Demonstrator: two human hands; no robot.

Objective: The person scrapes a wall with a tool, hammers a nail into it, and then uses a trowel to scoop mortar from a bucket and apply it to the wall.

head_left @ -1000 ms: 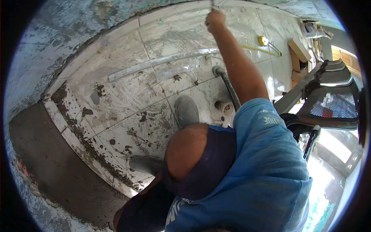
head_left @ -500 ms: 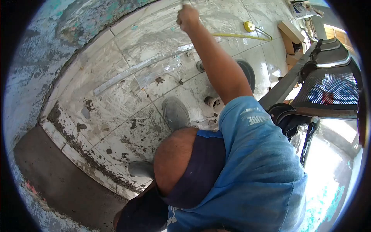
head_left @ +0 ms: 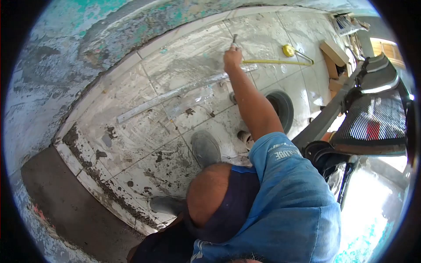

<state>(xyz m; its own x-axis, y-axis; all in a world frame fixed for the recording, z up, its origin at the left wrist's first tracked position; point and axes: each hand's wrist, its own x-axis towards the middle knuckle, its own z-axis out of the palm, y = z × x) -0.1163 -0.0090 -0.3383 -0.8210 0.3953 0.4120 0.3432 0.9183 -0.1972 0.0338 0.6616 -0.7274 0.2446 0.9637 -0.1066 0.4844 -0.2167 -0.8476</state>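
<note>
Head: right hand (head_left: 232, 58) grips small tool (head_left: 234, 39) above straightedge (head_left: 184, 90)

We see a bright daylit scene through a strong fisheye lens, with a black ring around the circular picture and the wall (head_left: 66, 57) and tile lines bowed hard near the rim. The light pours in from the lower right, where the ground beyond the blue shirt (head_left: 289, 201) is blown out to white glare, and the pale floor tiles (head_left: 144, 127) carry a soft sheen with only faint shadows. We find the centre fairly sharp, while the raised hand (head_left: 232, 57) and the far clutter at the top right look slightly smeared.
</note>
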